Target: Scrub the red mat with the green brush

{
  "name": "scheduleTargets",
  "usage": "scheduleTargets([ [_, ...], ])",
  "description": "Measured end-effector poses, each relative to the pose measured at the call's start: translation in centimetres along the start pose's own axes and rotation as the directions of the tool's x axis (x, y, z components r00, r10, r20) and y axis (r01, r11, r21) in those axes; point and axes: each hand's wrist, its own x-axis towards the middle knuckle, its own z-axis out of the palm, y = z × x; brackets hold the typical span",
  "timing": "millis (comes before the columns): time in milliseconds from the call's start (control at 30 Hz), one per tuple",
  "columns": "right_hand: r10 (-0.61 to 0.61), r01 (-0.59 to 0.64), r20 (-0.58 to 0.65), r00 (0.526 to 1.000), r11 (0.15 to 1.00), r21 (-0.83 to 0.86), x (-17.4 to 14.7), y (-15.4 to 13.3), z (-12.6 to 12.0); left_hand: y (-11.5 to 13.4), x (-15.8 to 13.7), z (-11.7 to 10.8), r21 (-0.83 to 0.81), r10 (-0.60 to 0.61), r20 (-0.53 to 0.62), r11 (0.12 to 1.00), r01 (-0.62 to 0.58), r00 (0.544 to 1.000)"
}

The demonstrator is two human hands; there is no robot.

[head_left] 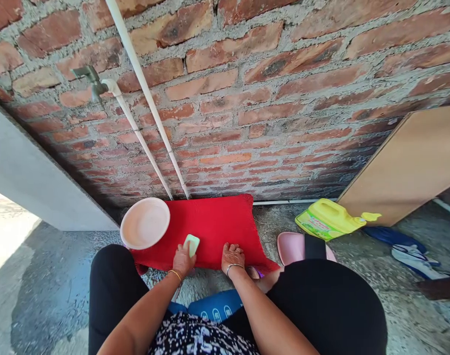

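Holding soap (192, 242) near the front edge of the cloth (213, 217), the left hand (184, 260) is closed; the right hand (232, 256) lies curled there, grip unclear. A bowl (145, 223) covers the left edge; the jug (331, 217) bears an unreadable label (319, 222).

Pale-grn rect. bar (192, 243), over red cloth (213, 217), spread mostly flat

Pale green bar (192, 243) partly hidden by left hand (183, 261), jug label (317, 220) too small to read
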Motion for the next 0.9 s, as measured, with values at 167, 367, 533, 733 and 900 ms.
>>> scheduleTargets([
  [167, 0.006, -0.006, -0.003, 1.000, 0.998, -0.061, -0.4, -0.1, -0.5, 1.2, -0.8, 1.0, 0.029, 0.294, 0.120, 0.954, -0.299, 0.948],
  [367, -0.007, 0.008, 0.018, 1.000, 0.998, -0.064, -0.6, -0.1, -0.8, -1.7, 1.8, -3.4, -0.150, -0.281, -0.124, 0.953, 0.262, 0.952],
  [533, -0.001, 0.002, 0.009, 1.000, 0.998, -0.066, -0.2, 0.0, -0.2, 0.5, 1.2, -1.9, -0.070, -0.162, -0.022, 0.985, 0.160, 0.987],
  [733, -0.004, 0.004, -0.013, 1.000, 0.998, -0.055, 0.1, 0.1, 0.5, 1.8, -0.4, -0.1, 0.011, 0.208, 0.097, 0.978, -0.210, 0.973],
  [900, 0.003, -0.005, -0.023, 1.000, 0.999, -0.050, 0.1, 0.1, 0.5, -2.3, 0.4, -2.5, -0.093, -0.236, -0.117, 0.970, 0.226, 0.965],
])
